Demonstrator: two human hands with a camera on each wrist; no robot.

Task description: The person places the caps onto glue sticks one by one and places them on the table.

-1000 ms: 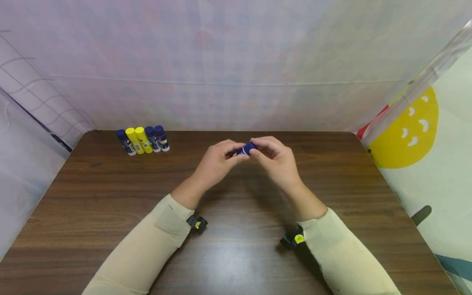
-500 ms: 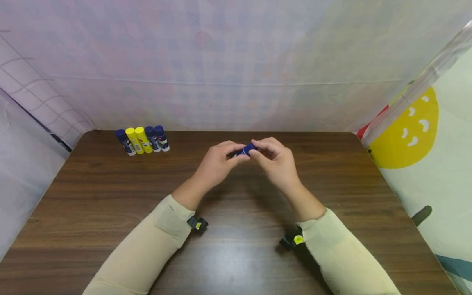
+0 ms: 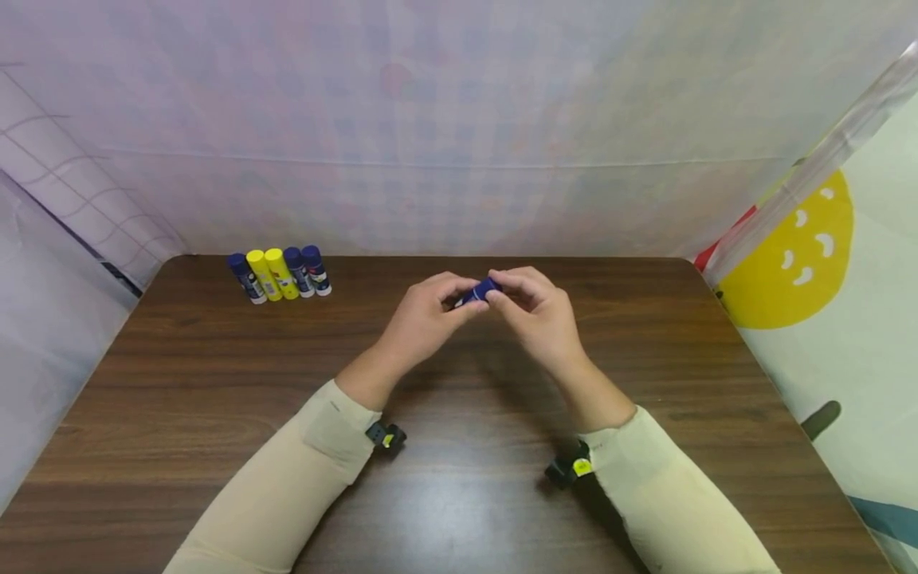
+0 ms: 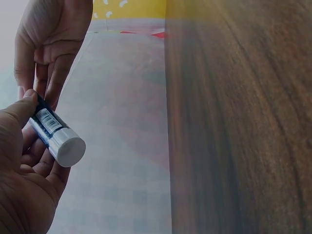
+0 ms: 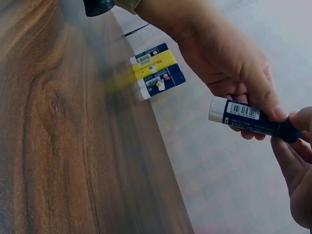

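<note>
A dark blue glue stick with a barcode label and a white base is held between both hands over the far middle of the table. My left hand grips its body, thumb on one side and fingers on the other. The blue cap end is pinched by the thumb and fingers of my right hand. In the left wrist view, the white base of the glue stick points toward the camera. From the right wrist, the glue stick lies nearly level, its cap partly covered by fingertips.
Several glue sticks, blue and yellow, stand in a tight row at the table's far left. The brown wooden table ends at a pale curtain behind. A yellow shape shows on the cloth at the right.
Both hands keep nearly the same position on the glue stick. The view has shifted very slightly; the row at the left is unchanged.
</note>
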